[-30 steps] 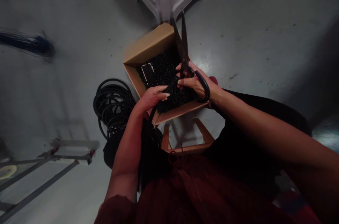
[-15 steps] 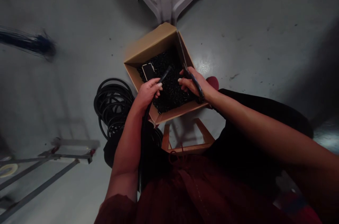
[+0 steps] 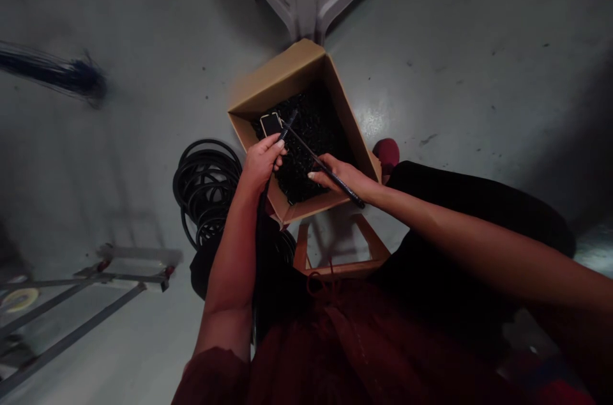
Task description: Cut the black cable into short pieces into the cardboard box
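Leaning over one cardboard box (image 3: 278,82), you have one wooden frame (image 3: 345,267) at 6 o'clock from it and one coil of black hose (image 3: 204,181) at 8 o'clock. One black tube (image 3: 286,129) runs up through your left hand (image 3: 264,159), its cut end pointing to 1 o'clock above the box; thumb and fingers pinch it just below that end. One pair of scissors (image 3: 330,174) lies between the parted thumb and forefinger of your right hand (image 3: 347,176), at 4 o'clock, aimed at 10 with its tip at the tube; contact is unclear, your other fingers hidden. Inside are one dark rectangular object (image 3: 271,126) and black bits (image 3: 330,117) too many to count.
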Available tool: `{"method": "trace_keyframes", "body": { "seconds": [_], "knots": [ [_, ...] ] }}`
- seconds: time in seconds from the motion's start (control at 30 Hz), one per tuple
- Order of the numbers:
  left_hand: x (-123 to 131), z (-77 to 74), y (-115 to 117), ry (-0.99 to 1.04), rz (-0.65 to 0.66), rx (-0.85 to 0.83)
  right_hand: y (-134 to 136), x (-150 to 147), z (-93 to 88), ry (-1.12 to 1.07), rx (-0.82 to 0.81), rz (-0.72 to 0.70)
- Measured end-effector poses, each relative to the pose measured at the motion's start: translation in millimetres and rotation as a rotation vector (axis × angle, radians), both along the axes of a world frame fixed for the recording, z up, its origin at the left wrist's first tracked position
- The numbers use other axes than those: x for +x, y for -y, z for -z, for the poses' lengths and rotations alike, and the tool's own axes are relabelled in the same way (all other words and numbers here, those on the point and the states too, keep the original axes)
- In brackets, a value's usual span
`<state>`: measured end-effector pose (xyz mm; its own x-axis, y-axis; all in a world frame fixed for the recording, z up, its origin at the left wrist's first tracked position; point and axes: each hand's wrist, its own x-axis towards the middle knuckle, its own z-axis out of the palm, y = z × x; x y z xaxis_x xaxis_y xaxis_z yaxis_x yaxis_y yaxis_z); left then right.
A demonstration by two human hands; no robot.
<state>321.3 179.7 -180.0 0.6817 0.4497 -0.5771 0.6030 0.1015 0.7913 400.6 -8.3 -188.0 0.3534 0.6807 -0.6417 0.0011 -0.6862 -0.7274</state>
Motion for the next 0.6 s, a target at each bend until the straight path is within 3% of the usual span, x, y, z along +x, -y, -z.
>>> {"method": "trace_keyframes", "body": {
  "seconds": [0.3,0.6],
  "knots": [
    [-1.2,-2.6,0.8,-0.044,0.132,0.071,-2.7,9.2,-5.2,0.004,-0.018,0.003],
    [-3.5,-8.9,-1.1,-0.038,0.319,0.087,1.2,10.9,3.0,-0.012,0.019,-0.017]
  ]
}}
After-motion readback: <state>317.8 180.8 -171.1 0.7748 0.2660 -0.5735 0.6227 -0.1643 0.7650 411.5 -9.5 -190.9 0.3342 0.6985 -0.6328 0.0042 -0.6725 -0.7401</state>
